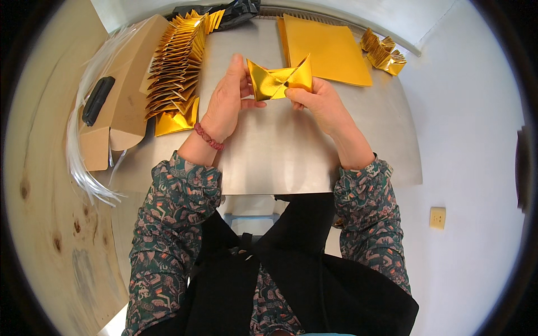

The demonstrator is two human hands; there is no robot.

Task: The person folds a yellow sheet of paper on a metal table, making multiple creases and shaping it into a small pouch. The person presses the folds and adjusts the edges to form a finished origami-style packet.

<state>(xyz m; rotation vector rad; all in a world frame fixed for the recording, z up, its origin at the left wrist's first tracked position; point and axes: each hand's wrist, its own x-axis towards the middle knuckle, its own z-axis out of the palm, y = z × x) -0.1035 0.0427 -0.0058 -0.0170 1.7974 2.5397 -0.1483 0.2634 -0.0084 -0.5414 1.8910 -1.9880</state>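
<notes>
A shiny gold paper piece [272, 84], folded with two pointed corners rising at its ends, is held above the metal table between my hands. My left hand [224, 103] supports its left end, thumb upright and fingers curled partly behind the paper. On the other end, my right hand [325, 103] pinches the lower edge, thumb in front and fingers behind. Beyond the right hand lies a stack of flat gold paper sheets [328, 50]. Left of my left hand runs a long row of folded gold paper pieces [178, 70], packed closely together.
The metal table [274, 157] curves at its sides. A cardboard box [126, 106] stands at the left, with clear plastic strips [81, 151] and a black oblong object [98, 101] on it. Black plastic [238, 14] lies far back. More folded gold pieces [384, 53] sit far right.
</notes>
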